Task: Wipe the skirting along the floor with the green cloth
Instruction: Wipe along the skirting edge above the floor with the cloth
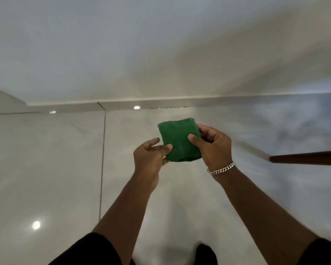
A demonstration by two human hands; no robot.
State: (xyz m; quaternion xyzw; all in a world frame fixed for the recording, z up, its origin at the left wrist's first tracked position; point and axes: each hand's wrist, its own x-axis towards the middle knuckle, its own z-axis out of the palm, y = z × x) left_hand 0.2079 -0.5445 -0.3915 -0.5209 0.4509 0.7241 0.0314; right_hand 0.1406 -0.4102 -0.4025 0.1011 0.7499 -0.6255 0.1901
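A folded green cloth (178, 138) is held in the air above the floor, between both hands. My left hand (149, 157) pinches its lower left corner with thumb and fingers. My right hand (212, 146), with a silver chain bracelet at the wrist, grips the cloth's right edge, thumb on top. The pale skirting (161, 103) runs across the view where the white wall meets the floor, beyond the cloth and apart from it.
Glossy light floor tiles (46, 169) with a dark grout line (103, 159) lie below. A dark wooden pole or furniture leg (306, 157) juts in from the right edge. A wall corner (25, 102) sits at the left. My dark shoe (206, 253) shows at the bottom.
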